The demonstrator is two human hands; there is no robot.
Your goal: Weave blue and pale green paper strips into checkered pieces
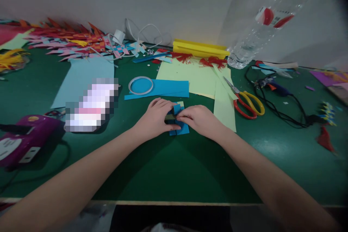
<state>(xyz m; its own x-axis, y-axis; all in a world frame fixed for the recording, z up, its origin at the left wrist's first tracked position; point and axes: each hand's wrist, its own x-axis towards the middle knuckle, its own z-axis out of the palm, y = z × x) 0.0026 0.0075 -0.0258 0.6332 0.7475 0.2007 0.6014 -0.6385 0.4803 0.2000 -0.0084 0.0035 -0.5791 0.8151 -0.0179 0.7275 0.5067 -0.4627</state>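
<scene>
Both my hands meet over a small piece made of blue and pale green paper strips (185,129) in the middle of the table. My left hand (155,117) grips its left side, thumb at the lower edge and fingers at the top. A strip on its right side is pinched between the thumb and fingertips of my right hand (201,119). One blue strip stands up, bent, between the hands; my fingers partly hide the folds. Just beyond lie flat blue paper (174,87) and a roll of tape (140,85).
Red-and-yellow scissors (248,105) lie on the right by pale green paper (225,112). A glue gun (277,86) with its cable is farther right. A tall plastic bottle (261,32) stands behind. To the left are a lit phone (91,107) and a purple power strip (27,137).
</scene>
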